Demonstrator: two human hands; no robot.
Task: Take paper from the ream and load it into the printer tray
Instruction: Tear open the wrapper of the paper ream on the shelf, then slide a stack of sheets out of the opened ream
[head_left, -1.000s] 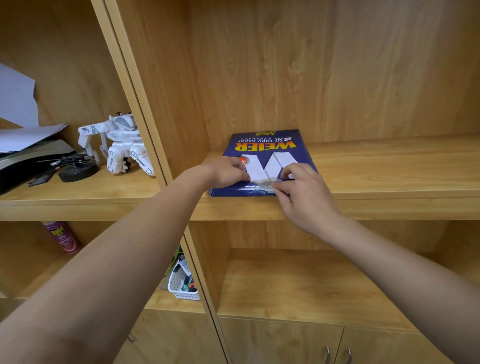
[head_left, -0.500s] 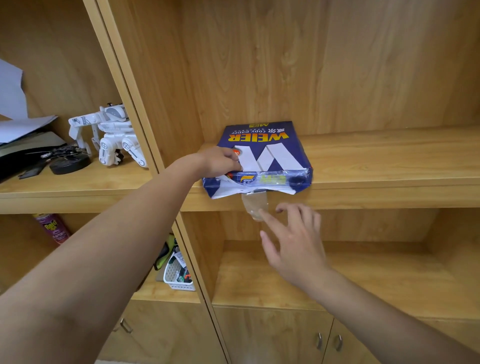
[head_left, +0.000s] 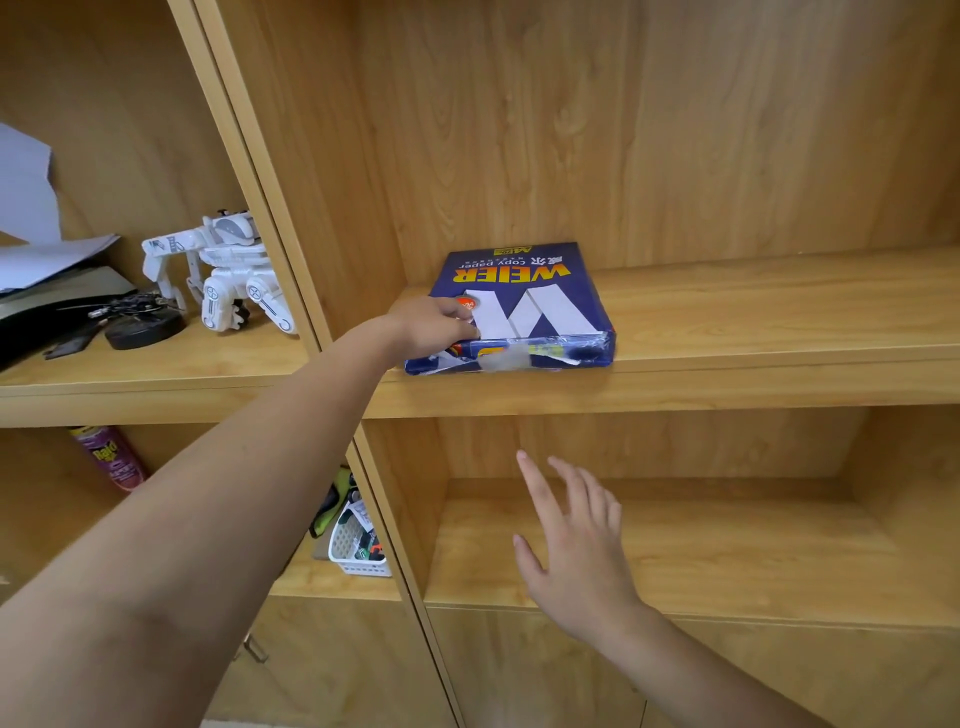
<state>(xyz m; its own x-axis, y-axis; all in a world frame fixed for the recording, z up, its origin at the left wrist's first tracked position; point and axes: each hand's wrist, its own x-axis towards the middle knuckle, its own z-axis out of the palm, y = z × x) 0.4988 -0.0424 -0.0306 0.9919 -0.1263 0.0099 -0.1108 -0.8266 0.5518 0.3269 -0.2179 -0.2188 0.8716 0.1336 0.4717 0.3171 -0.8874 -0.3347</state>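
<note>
A blue ream of copy paper (head_left: 524, 301) with yellow and white lettering lies flat on a wooden shelf (head_left: 753, 374), its front end taped and slightly torn. My left hand (head_left: 434, 325) rests on the ream's near left corner, fingers curled over its top and front edge. Lower down, my right hand (head_left: 576, 540) hovers in front of the compartment below, fingers spread, holding nothing. No printer is in view.
A white toy robot (head_left: 228, 270) and dark items (head_left: 140, 325) sit on the left shelf beside loose papers (head_left: 31, 244). Below left are a purple spray can (head_left: 111, 457) and a white basket (head_left: 358, 551). A vertical divider (head_left: 291, 270) separates the compartments.
My right hand let go of the ream's front and dropped down below the shelf. The tape flap that hung down now lies against the ream's front. My left hand stayed on the ream.
</note>
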